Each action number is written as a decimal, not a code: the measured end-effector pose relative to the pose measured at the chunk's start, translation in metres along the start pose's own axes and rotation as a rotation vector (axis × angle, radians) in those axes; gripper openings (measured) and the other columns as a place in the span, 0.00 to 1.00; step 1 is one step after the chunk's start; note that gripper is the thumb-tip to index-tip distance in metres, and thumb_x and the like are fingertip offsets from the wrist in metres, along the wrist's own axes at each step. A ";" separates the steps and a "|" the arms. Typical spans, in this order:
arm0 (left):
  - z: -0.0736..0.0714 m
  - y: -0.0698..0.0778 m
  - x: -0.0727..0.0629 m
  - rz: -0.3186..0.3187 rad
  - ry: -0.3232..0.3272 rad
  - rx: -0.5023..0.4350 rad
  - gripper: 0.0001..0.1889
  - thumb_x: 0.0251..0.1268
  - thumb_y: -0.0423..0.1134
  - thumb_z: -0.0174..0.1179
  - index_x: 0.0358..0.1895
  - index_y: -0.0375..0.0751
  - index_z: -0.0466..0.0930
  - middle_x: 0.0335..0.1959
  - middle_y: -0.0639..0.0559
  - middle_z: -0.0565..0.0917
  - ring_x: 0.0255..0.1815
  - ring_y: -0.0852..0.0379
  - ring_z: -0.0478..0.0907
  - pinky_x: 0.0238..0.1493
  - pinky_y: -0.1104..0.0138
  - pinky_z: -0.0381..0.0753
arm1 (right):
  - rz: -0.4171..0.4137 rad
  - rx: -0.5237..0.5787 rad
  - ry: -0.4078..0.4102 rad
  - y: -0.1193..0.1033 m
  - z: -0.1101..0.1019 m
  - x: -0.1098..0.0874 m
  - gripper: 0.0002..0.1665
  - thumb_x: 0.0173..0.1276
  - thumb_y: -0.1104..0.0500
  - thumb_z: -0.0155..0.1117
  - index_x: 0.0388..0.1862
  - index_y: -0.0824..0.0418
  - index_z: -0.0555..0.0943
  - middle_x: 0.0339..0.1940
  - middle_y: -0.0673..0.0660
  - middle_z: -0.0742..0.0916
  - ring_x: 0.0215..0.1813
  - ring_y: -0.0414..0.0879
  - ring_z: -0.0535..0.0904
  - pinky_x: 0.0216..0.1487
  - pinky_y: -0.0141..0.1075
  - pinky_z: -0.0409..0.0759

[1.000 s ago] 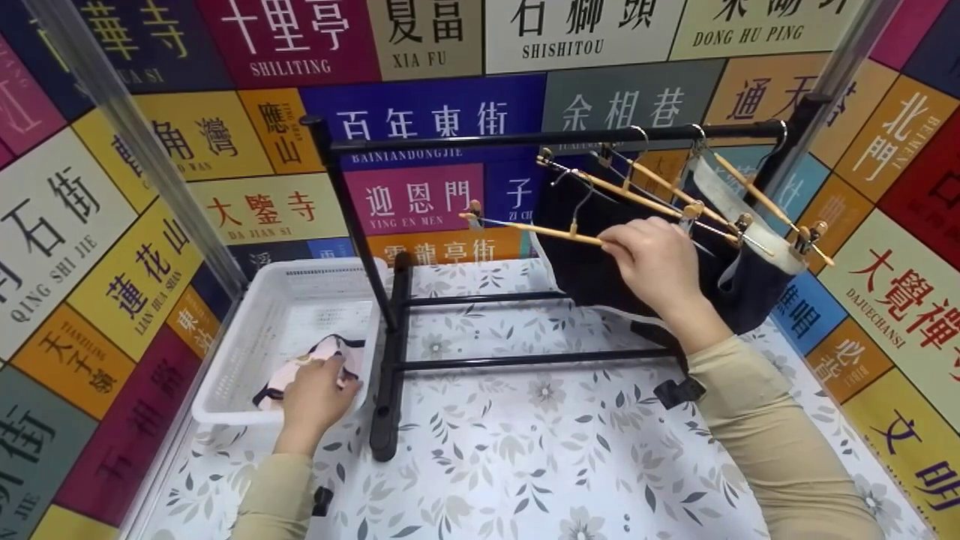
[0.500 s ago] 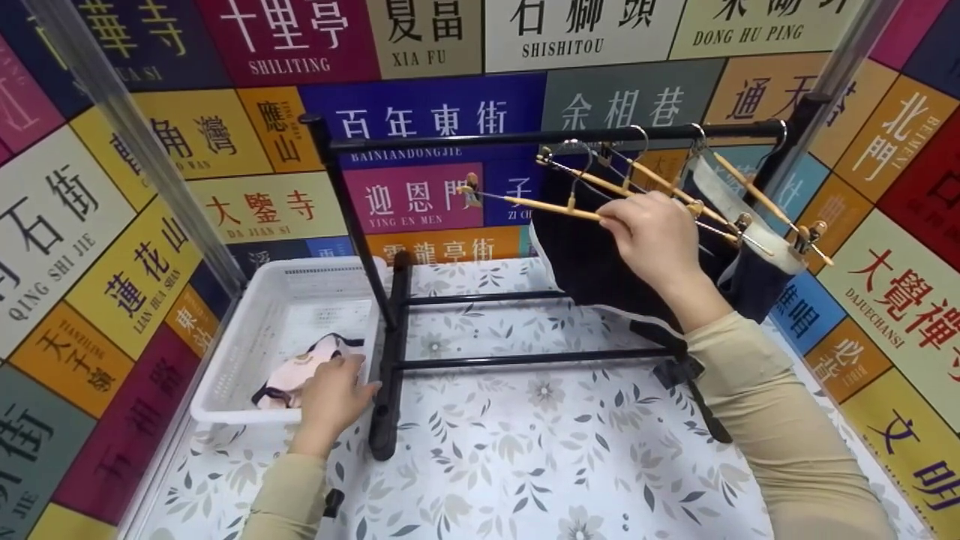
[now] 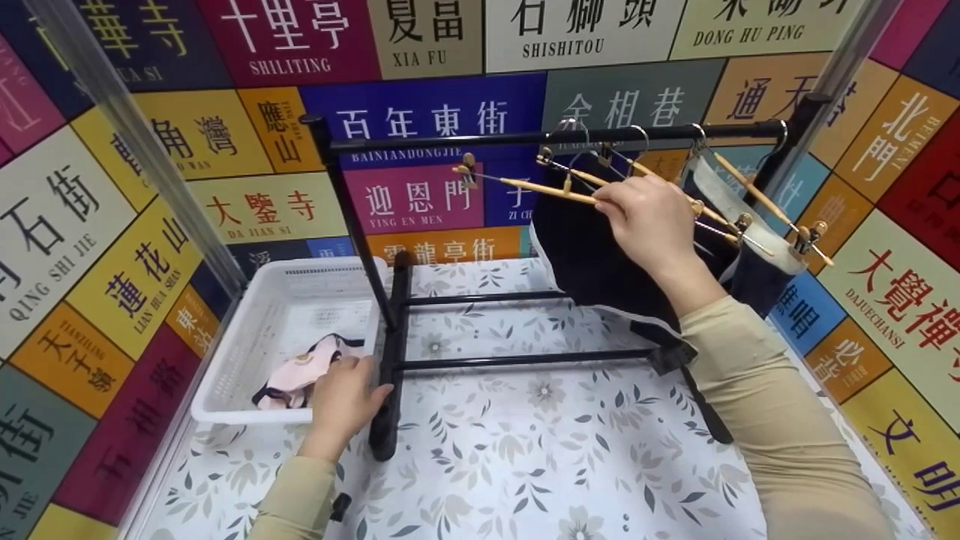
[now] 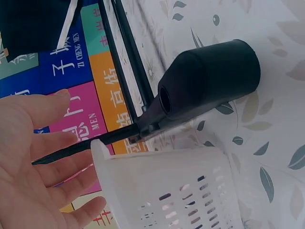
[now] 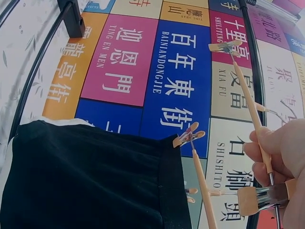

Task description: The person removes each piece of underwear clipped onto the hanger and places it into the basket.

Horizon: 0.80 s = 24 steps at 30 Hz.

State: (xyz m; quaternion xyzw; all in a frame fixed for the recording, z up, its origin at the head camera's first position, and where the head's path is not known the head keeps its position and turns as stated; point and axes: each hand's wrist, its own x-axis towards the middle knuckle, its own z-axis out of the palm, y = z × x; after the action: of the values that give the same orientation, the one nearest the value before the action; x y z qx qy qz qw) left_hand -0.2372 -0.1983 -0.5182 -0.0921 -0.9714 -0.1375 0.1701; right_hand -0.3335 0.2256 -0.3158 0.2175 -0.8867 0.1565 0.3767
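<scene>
The right hand [image 3: 651, 225], fingers gripping the wooden hanger [image 3: 540, 188] off-centre, could let it tilt and snag the dark garment [image 3: 589, 251]; the left hand [image 3: 345, 401] has its fingers released.

tan hanger [image 3: 568, 192], leaf-patterned white tabletop [image 3: 525, 442]

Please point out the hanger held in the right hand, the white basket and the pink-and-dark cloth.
Held hanger [image 5: 253, 110]: right wrist view, on its wooden bar.
White basket [image 3: 244, 415]: head view, on its near rim.
Pink-and-dark cloth [image 3: 300, 373]: head view, on its pink middle.
</scene>
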 end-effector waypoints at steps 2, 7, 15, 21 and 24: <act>0.001 0.002 0.000 0.010 0.003 -0.003 0.24 0.55 0.47 0.72 0.49 0.34 0.81 0.41 0.36 0.82 0.43 0.36 0.79 0.40 0.43 0.75 | 0.012 -0.005 -0.006 0.000 0.000 0.001 0.06 0.68 0.59 0.67 0.40 0.58 0.88 0.36 0.58 0.89 0.41 0.59 0.81 0.43 0.54 0.75; 0.003 0.008 0.000 0.046 0.015 -0.002 0.25 0.55 0.48 0.72 0.52 0.36 0.81 0.42 0.37 0.83 0.44 0.35 0.78 0.41 0.43 0.75 | 0.037 -0.016 -0.030 -0.002 0.001 0.006 0.07 0.68 0.57 0.67 0.41 0.58 0.88 0.38 0.57 0.89 0.43 0.58 0.82 0.43 0.54 0.75; 0.006 0.020 -0.001 0.094 0.038 -0.006 0.25 0.55 0.46 0.72 0.53 0.36 0.81 0.43 0.38 0.83 0.43 0.36 0.78 0.43 0.43 0.74 | 0.043 -0.013 -0.064 -0.008 0.006 0.013 0.07 0.68 0.57 0.67 0.40 0.58 0.88 0.37 0.57 0.89 0.40 0.59 0.82 0.48 0.52 0.75; 0.010 0.029 -0.003 0.141 0.053 -0.008 0.26 0.53 0.47 0.73 0.53 0.36 0.81 0.42 0.39 0.83 0.42 0.37 0.79 0.39 0.45 0.75 | 0.064 -0.020 -0.076 -0.013 0.013 0.017 0.06 0.68 0.58 0.67 0.40 0.57 0.88 0.37 0.57 0.89 0.39 0.58 0.81 0.45 0.51 0.76; 0.012 0.033 -0.004 0.155 0.052 -0.011 0.26 0.53 0.47 0.73 0.52 0.36 0.81 0.42 0.39 0.83 0.42 0.37 0.79 0.39 0.45 0.76 | 0.067 -0.022 -0.081 -0.015 0.017 0.018 0.06 0.68 0.58 0.67 0.40 0.57 0.88 0.37 0.56 0.89 0.39 0.58 0.81 0.42 0.51 0.75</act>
State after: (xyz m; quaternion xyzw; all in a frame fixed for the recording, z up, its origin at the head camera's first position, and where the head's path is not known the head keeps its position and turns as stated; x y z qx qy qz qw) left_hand -0.2298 -0.1639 -0.5225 -0.1642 -0.9560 -0.1315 0.2047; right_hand -0.3468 0.2003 -0.3124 0.1898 -0.9096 0.1505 0.3376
